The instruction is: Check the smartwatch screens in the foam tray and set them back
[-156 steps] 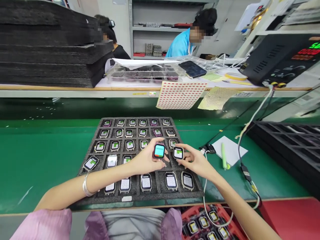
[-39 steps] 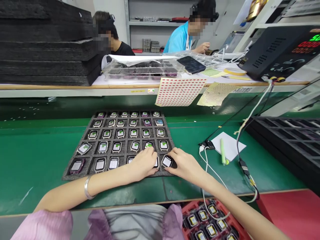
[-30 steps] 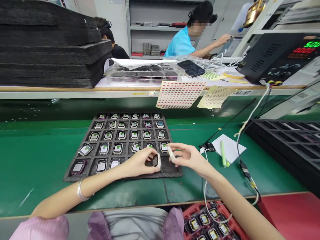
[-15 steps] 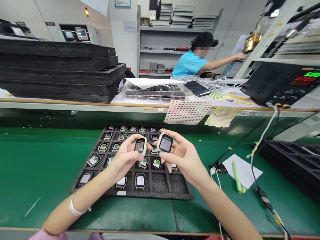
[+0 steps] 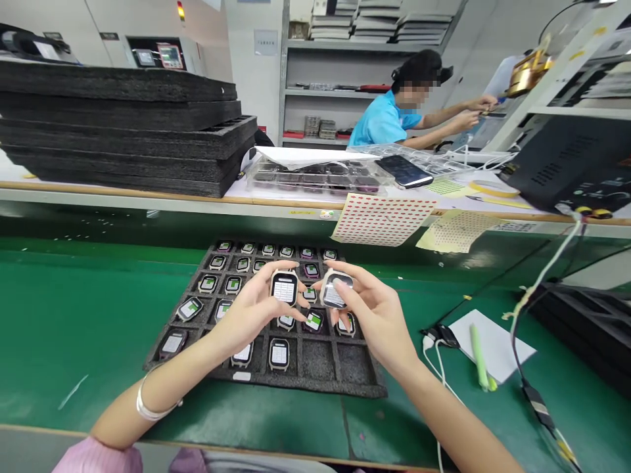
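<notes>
My left hand [image 5: 259, 299] grips a smartwatch case [image 5: 284, 289] by its edges, with its lit screen facing me. In my right hand [image 5: 367, 305] is a second smartwatch case [image 5: 331, 290], pale-framed and without a strap. My right thumb lies across its screen. Both watches are held side by side, slightly apart, above a black foam tray [image 5: 315, 361]. Several more watch cases sit in the tray's compartments, many showing white and green screens. One watch [image 5: 279, 354] lies in the front row, beside bare compartments. My hands and forearms hide part of the tray.
Stacked black foam trays [image 5: 118, 131] stand on the shelf at left. A phone [image 5: 404, 171] and sticker sheets [image 5: 384, 220] are on its right half. White paper [image 5: 513, 355], a green pen [image 5: 477, 355] and cables [image 5: 537, 401] lie right. A co-worker in blue [image 5: 382, 121] works behind.
The left watch has turned more toward me and its screen looks brighter. My right thumb has moved from the watch's edge onto its screen. The co-worker's hands have come together.
</notes>
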Tool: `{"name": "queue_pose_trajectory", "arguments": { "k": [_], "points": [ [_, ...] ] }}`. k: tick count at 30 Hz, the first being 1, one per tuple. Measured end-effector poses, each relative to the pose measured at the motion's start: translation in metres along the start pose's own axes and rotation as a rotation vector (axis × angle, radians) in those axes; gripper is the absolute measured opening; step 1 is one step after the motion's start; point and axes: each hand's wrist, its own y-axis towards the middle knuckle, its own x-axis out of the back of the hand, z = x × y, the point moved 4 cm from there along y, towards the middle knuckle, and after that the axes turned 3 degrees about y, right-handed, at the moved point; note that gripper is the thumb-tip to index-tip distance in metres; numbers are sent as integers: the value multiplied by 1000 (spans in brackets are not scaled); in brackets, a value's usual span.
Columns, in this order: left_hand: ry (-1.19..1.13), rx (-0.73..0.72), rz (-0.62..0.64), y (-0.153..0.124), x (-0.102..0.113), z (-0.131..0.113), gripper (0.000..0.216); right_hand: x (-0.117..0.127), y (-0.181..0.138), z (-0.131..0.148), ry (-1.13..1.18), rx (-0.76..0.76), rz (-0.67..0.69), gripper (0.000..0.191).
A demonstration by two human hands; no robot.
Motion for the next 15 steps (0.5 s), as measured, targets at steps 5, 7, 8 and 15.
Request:
{"name": "queue_pose_trajectory", "arguments": {
  "k": [5,7,8,15],
  "points": [
    [139,-100,-3,-2,-3,-4,37,1,-1,0,52,-6,23,33],
    [170,-121,-21,-1,-2,-5,34,1,-2,0,67,-12,32,33],
    [176,-124,-28,0,-2,-6,33,0,-2,0,71,-13,35,33],
    [-57,-29,-26,-4,0,-7,36,-4,-5,2,45,-36,62,38]
  ]
}}
